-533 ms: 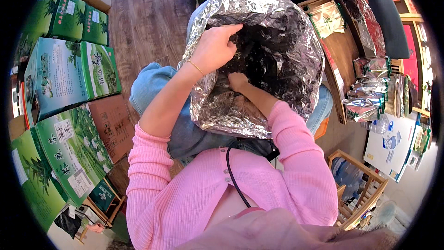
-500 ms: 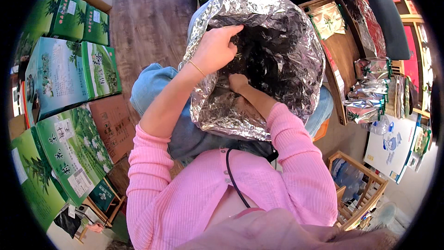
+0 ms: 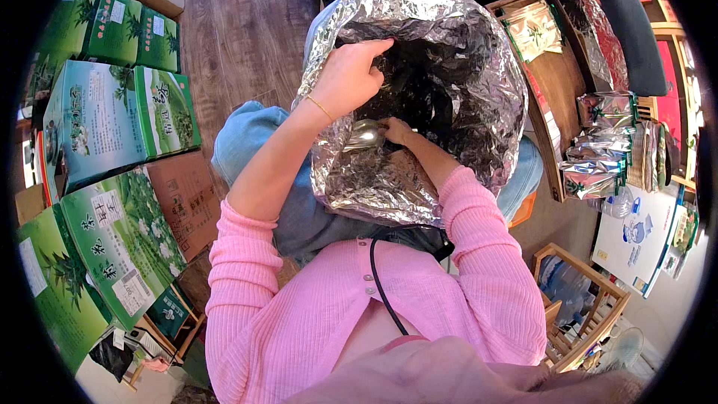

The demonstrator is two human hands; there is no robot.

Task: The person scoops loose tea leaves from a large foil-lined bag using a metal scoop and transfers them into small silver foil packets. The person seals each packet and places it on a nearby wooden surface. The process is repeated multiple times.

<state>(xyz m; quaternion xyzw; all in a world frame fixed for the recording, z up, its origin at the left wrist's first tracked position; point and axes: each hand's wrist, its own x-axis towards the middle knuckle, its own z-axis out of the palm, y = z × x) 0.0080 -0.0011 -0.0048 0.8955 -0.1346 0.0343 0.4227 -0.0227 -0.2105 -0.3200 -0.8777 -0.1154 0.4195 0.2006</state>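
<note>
A large silver foil bag stands between my knees with its mouth upward. Dark material, too dim to identify, lies inside. My left hand reaches over the left rim and rests against the inner wall. Its index finger is stretched out, the thumb stands apart, and the other fingers are mostly hidden. Deeper in the bag, my right hand is closed on a shiny rounded metal scoop, whose bowl points left toward the wall. Its handle is covered by my fingers.
Green and white cartons are stacked along the left. At right stands a wooden tray with foil packets; more silver packets lie beyond it. A wooden rack holds a large water bottle at lower right.
My right hand has moved slightly right inside the bag, and the metal scoop has come into sight beside it. My left hand stays in place.
</note>
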